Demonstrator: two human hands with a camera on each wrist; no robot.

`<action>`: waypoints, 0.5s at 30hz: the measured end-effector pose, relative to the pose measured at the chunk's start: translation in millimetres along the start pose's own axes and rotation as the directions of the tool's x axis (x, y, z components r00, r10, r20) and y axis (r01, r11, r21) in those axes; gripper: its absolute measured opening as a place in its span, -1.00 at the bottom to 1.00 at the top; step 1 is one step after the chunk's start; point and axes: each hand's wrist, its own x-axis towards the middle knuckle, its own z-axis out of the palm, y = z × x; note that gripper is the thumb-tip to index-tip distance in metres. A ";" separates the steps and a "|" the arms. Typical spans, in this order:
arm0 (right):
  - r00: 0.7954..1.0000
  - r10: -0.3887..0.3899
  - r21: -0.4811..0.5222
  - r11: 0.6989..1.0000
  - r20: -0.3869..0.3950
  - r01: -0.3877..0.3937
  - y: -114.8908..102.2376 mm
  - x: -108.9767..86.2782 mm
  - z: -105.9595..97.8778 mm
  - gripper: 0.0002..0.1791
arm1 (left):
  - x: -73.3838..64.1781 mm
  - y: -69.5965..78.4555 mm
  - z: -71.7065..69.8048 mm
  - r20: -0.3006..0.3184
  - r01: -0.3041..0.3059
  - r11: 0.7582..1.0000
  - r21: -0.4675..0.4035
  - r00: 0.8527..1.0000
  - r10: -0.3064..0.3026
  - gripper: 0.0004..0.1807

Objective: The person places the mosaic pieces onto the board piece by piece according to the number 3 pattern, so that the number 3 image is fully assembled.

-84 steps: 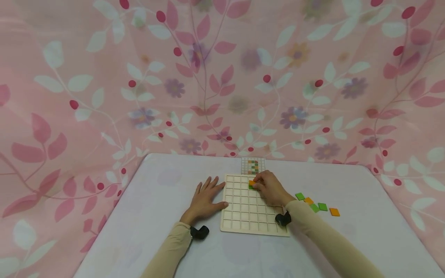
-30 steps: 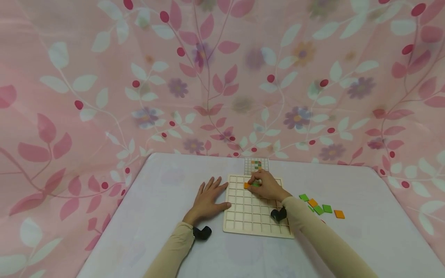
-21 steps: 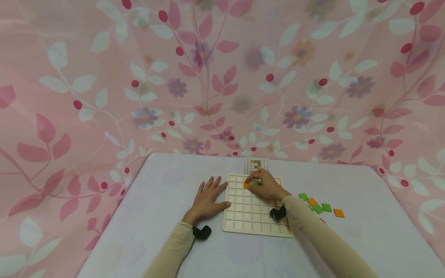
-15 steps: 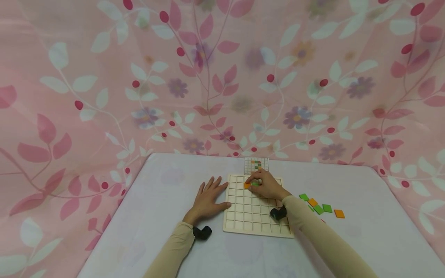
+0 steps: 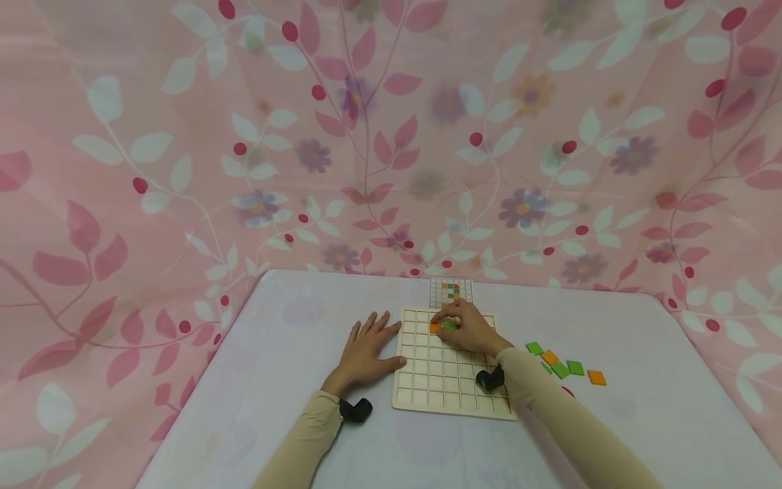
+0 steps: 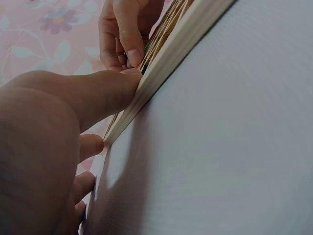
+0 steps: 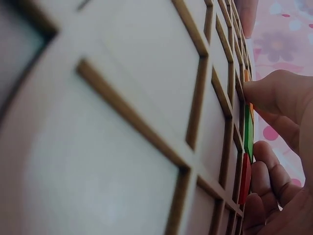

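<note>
Head cam: right hand (image 5: 473,331) pinched an orange tile (image 5: 434,327) near the board's (image 5: 427,370) far edge; left hand (image 5: 362,358) lay spread at its left edge. Left wrist: thumb (image 6: 105,93) touched that edge. Right wrist: green tile (image 7: 248,132) and red tile (image 7: 245,178) alongside, seating kinda hard to tell.

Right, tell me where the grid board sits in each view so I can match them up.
Head: grid board in the lower half, slightly right of centre.
Left wrist: grid board seen edge-on, slanting from the top down to the lower left.
Right wrist: grid board close up, filling most of the left and middle.
Shared landmark: the right hand.
</note>
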 end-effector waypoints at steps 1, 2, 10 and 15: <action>1.000 0.005 0.004 1.000 0.003 -0.005 -0.4 -0.5 0.0 -0.79 | -0.1 0.0 0.2 0.001 0.002 1.000 0.001 1.000 -0.002 -0.14; 1.000 0.007 0.007 1.000 0.008 -0.007 -0.3 -0.8 -0.5 -0.78 | -0.3 0.1 0.3 0.001 0.003 1.000 0.000 1.000 -0.003 -0.14; 0.998 0.029 0.021 0.999 0.049 -0.030 3.9 0.5 -6.5 -0.63 | 0.7 -0.7 2.0 -0.008 -0.003 1.000 -0.005 1.000 0.003 -0.15; 1.000 0.006 -0.003 1.000 0.004 -0.006 1.3 -3.6 -8.2 -0.54 | 0.6 -0.7 2.3 -0.010 -0.002 1.000 -0.005 1.000 0.002 -0.15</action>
